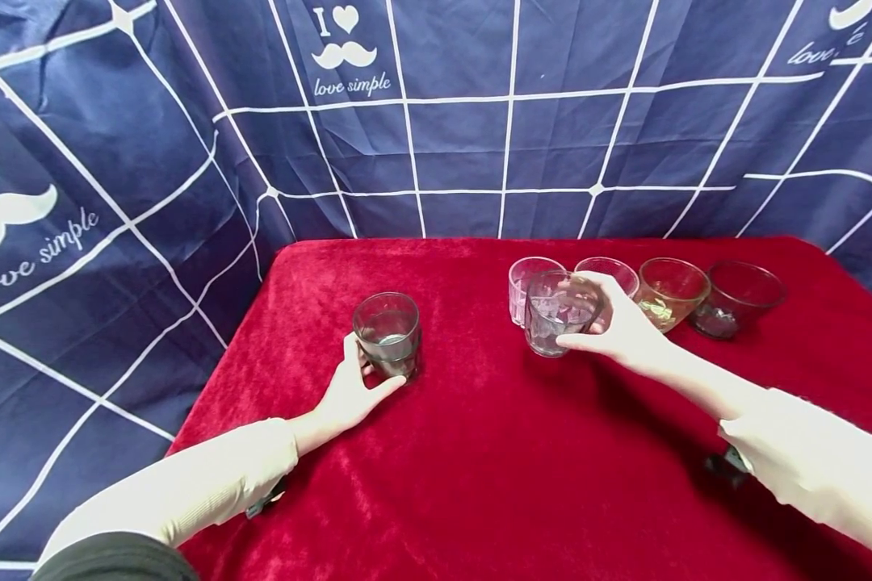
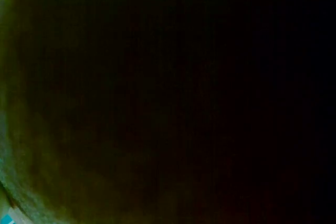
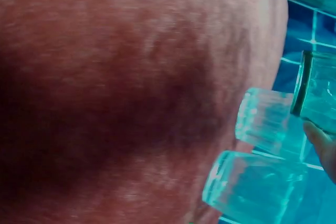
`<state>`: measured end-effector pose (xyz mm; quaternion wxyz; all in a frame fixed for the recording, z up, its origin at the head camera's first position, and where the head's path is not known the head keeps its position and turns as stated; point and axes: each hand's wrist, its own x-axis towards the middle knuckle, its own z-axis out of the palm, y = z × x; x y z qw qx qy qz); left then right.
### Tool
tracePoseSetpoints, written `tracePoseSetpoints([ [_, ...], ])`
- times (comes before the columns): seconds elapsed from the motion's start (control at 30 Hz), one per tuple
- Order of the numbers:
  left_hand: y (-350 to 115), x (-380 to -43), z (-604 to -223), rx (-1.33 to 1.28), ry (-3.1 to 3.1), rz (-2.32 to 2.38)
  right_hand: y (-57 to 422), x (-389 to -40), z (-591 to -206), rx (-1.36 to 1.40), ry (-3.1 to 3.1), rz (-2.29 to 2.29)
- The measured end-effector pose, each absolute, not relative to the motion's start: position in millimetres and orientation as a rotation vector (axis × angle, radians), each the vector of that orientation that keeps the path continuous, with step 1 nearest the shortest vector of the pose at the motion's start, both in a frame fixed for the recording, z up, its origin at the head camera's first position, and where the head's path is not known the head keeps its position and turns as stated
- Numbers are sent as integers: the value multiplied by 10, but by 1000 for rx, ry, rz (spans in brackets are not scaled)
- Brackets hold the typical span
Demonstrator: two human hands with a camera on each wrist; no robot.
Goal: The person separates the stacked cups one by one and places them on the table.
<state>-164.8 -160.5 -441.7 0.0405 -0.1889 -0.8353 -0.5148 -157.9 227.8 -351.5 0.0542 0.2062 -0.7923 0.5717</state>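
Note:
A clear glass tumbler (image 1: 385, 327), part filled with see-through liquid, stands upright on the left of the cloth. My left hand (image 1: 349, 393) grips its lower part, thumb on the near side. To the right, my right hand (image 1: 623, 324) holds another clear tumbler (image 1: 550, 331) from its right side, thumb low and fingers behind. This one overlaps a ribbed glass (image 1: 517, 290) behind it in the head view. In the right wrist view the thumb (image 3: 320, 142) touches a tumbler (image 3: 325, 90). The left wrist view is almost wholly dark.
Behind and right of my right hand stand a clear glass (image 1: 618, 270), a yellowish glass (image 1: 674, 282) and a dark-tinted glass (image 1: 744, 290). Red velvet cloth (image 1: 480, 468) covers the table. A blue curtain (image 1: 458, 145) with white lines hangs along the back and left.

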Motion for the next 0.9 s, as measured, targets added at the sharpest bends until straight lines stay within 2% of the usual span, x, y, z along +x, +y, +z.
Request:
tracePoseSetpoints([
  [0.5, -1600, -1644, -4420, -571, -2565, -1587, 2264, -1526, -3809, 565, -2684, 1564],
  [0.77, -1601, -1645, -4418, -570, -2564, -1593, 2246, -1530, -3865, 495, -2678, 1689],
  [0.9, -1603, -1642, -4420, -584, -2562, -1595, 2247, -1497, -3832, 483, -2675, 1569],
])
